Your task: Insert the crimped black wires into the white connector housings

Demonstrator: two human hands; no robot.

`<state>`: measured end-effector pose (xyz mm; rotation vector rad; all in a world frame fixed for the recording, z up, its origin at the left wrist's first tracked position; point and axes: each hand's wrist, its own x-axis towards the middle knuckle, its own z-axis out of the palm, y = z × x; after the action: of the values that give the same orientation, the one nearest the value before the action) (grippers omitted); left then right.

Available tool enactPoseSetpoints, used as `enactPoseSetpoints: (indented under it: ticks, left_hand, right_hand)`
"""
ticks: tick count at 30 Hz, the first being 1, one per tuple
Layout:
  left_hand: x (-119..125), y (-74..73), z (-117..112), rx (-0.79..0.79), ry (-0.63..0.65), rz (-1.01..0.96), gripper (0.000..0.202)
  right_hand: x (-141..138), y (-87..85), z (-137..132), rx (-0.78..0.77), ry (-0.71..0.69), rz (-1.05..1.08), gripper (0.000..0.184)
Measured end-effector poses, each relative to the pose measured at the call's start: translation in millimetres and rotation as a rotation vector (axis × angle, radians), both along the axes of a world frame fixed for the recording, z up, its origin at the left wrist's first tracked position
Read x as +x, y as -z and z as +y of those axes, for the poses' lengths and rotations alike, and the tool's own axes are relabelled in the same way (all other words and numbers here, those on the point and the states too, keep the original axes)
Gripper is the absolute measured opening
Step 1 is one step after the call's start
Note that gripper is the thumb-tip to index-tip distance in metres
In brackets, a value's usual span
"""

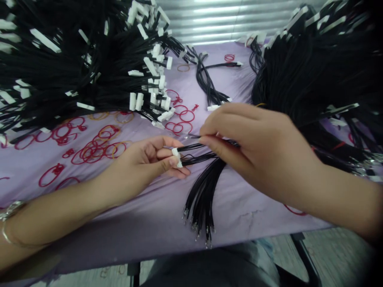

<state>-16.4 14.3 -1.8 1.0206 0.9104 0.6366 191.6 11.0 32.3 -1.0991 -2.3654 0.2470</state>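
My left hand pinches a small white plug connector between thumb and fingers. Several black wires run out of the connector toward the right, under my other hand. My right hand is closed in a pinch on a single black wire, whose metal-tipped end points left, a little above and right of the connector. Below the right hand, a bundle of loose black wires with bare metal terminals fans down over the cloth. Part of these wires is hidden behind the right hand.
A large heap of black cables with white connectors covers the left back. Another dark cable heap lies at the right. Red rubber bands are scattered on the purple cloth. A smaller cable bunch lies near the blinds.
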Motion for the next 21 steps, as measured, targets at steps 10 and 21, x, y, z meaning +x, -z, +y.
enactPoseSetpoints:
  ticks: [10,21]
  left_hand:
    - [0.5,2.6,0.8,0.023,0.020,0.003,0.011]
    - [-1.4,5.4,2.8,0.059,0.074,0.017,0.010]
  right_hand:
    - [-5.9,14.2,9.4,-0.365,-0.076,0.033,0.019]
    - [-7.2,11.9,8.5,-0.333,-0.110,-0.003,0.015]
